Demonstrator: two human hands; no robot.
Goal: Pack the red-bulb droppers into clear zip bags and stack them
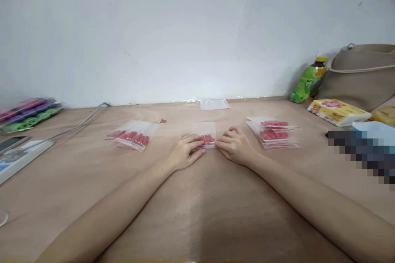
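A clear plastic bag (206, 136) with several red pieces lies flat on the brown table (160, 213), between my hands. My left hand (187, 151) has its fingers and thumb on the bag's left side. At the right edge of the same bag, my right hand (233, 146) rests with its fingers bent and pressed together. To the left is a spread pile of similar bags (131, 134) with red pieces. Another stack of such bags (274, 133) lies to the right.
An unfilled-looking white bag (214, 104) lies by the wall. Left are packed coloured rolls (29, 114), a phone (14, 144), a power strip (26, 158) and a cable (82, 123). Right are a green bottle (308, 80), a yellow pack (338, 112) and a beige bag (361, 76).
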